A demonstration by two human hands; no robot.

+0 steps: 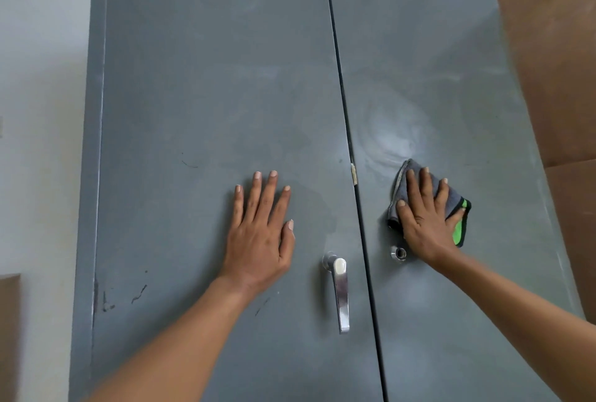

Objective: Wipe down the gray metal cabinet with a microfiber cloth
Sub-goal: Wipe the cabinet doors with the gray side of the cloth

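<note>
Cloth [451,198], gray microfiber with a bright green patch and a dark edge, lies flat against the right door [451,95] of the gray metal cabinet [209,79], pinned there under the right hand [425,221]. The fingers [427,185] of that hand are straight and spread apart, pressing across the middle of the cloth; the index tip reaches almost to the cloth's upper left edge, the thumb [456,216] lies over its lower right part next to the green patch, and folded cloth shows beyond the fingers on the left, top and right. The heel of the hand sits off the cloth on bare metal, just right of a small round lock [398,253]. Above the cloth the door shows a pale swirled smear [392,137].

The left hand [261,234] rests palm-flat on the left door [193,208], fingers straight and slightly apart, holding nothing, well apart from the cloth and on the other side of the dark seam [342,95] between the doors. A chrome lever handle [340,292] hangs down on the left door, between the two hands and below them. Dark scuffs [138,295] mark the left door near its lower left edge. A white wall [38,111] lies to the left, brown cardboard [558,63] to the right.
</note>
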